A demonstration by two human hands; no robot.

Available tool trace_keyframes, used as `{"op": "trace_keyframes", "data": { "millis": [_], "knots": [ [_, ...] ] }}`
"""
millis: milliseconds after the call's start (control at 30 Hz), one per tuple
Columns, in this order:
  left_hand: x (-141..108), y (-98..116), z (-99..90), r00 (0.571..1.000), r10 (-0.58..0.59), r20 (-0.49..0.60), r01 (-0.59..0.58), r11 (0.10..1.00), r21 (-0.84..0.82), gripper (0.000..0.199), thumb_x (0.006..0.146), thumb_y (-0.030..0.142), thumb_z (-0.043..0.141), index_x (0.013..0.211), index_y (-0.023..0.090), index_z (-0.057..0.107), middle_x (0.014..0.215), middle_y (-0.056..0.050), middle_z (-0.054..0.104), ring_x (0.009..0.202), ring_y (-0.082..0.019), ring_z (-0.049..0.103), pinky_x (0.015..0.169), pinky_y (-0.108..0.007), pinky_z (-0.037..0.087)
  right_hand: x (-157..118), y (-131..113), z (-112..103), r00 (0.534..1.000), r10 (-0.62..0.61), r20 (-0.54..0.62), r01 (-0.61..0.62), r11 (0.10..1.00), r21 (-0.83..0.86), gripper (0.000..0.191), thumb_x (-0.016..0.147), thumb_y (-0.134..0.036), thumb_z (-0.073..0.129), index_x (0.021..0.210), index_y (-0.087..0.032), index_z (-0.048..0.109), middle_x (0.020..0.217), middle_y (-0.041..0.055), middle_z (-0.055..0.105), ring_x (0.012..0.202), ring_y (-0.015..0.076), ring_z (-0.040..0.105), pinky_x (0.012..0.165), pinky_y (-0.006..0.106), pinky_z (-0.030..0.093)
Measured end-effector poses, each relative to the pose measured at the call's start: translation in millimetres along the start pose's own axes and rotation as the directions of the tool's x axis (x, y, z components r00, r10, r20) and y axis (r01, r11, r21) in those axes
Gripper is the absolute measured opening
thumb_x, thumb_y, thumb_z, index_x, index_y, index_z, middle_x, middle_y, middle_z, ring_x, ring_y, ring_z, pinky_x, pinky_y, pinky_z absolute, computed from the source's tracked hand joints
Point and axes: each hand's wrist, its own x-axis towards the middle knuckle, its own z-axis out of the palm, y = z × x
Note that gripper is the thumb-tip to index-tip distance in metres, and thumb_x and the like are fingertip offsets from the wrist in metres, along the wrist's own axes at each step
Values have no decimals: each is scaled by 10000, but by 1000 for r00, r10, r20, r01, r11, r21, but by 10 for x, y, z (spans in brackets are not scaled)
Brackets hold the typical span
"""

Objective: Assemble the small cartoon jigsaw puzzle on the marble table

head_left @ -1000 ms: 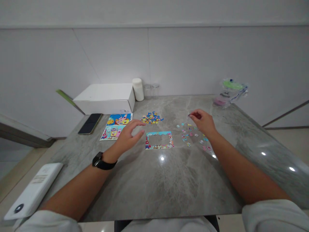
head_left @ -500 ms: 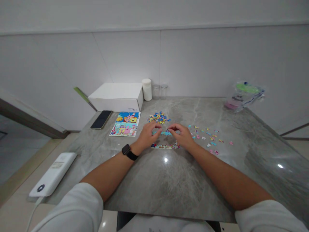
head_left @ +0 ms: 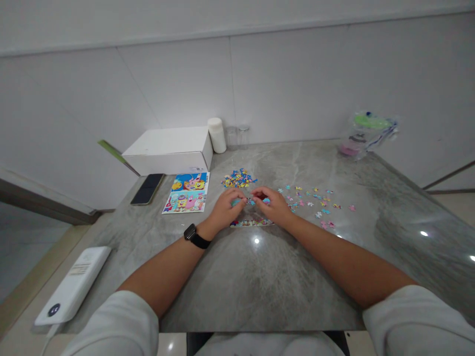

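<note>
My left hand (head_left: 227,206), with a black watch on its wrist, has thumb and fingertips pressed together at the upper left of a partly joined puzzle frame. Its lower strip (head_left: 252,223) lies on the grey table below both hands. My right hand (head_left: 273,203) is pinched at the strip's upper side, close to the left fingertips. Whatever lies between the fingers of either hand is too small to make out. Just beyond the hands is a pile of blue and yellow pieces (head_left: 239,178). Loose pink and teal pieces (head_left: 318,214) are scattered on the right.
A picture sheet (head_left: 186,193) and a phone (head_left: 147,189) lie on the left, before a white box (head_left: 168,148). A white bottle (head_left: 217,135) and clear glasses (head_left: 243,138) stand by the wall. A plastic bag (head_left: 365,136) is back right, a power bank (head_left: 76,282) front left.
The camera view has shifted and tilted slightly. My right hand has come closer to my left hand, its fingertips now nearer the left ones.
</note>
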Motion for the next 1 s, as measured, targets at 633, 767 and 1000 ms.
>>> {"op": "trace_keyframes", "data": {
  "millis": [633,767,1000],
  "knots": [
    [-1,-74,37,999,-43,6,43,997,-66,204,1010,310,624,863,211,725,1036,-68,724,1018,-217,690,1007,-409,534,-25,-16,-76,956,-248,159,288,900,-328,196,968,-269,641,1147,-265,723,1150,98,771,1110,287,688,1031,474,518],
    [15,-135,-6,998,-48,-35,51,994,98,175,1022,288,592,921,222,719,1038,-54,742,1036,-227,684,1020,-418,523,-8,40,-55,953,-216,213,285,879,-382,180,955,-254,681,1130,-236,721,1139,102,773,1090,284,681,984,443,488],
    [7,-254,-31,991,-130,-24,130,921,367,124,969,248,640,1020,245,753,1123,-60,741,1119,-262,662,1045,-451,504,27,17,51,921,-109,373,286,841,-460,58,956,-242,734,1011,-230,746,1015,65,776,1004,250,669,898,379,417]
  ]
}}
